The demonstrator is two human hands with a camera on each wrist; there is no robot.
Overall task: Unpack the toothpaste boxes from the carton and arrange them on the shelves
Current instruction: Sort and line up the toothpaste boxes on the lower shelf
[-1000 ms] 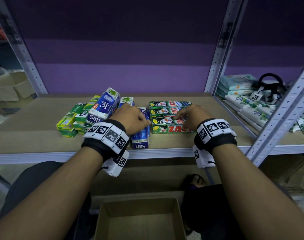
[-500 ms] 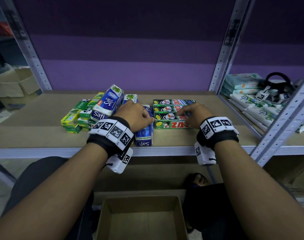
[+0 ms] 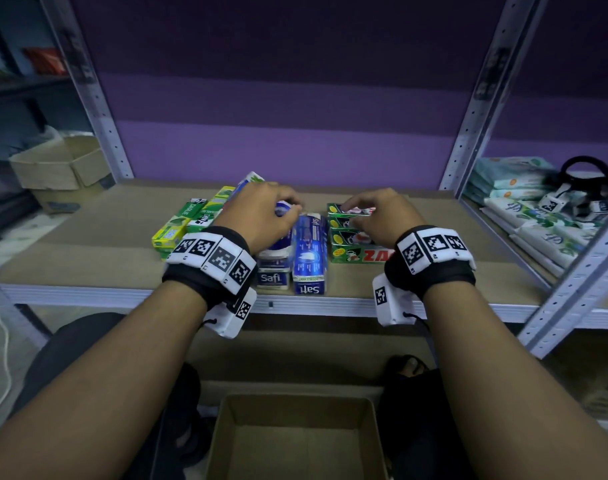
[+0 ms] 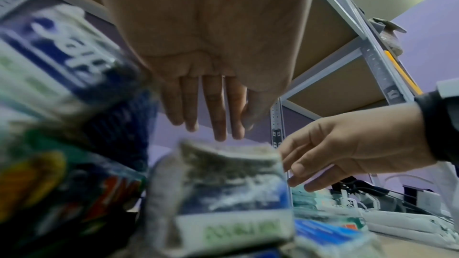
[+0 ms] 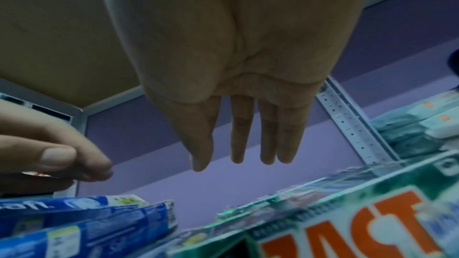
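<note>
Head view shows your carton (image 3: 297,441) empty below; the toothpaste boxes (image 3: 309,252) lie on the shelf (image 3: 88,251). Your left hand (image 3: 261,216) and right hand (image 3: 377,216) hover with relaxed fingers, holding nothing; only tidying seems left.

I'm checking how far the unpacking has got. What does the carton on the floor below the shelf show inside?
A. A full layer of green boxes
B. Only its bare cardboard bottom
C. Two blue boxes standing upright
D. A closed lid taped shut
B: in the head view the carton stands open and only bare cardboard shows inside, while the toothpaste boxes lie on the shelf.
</note>
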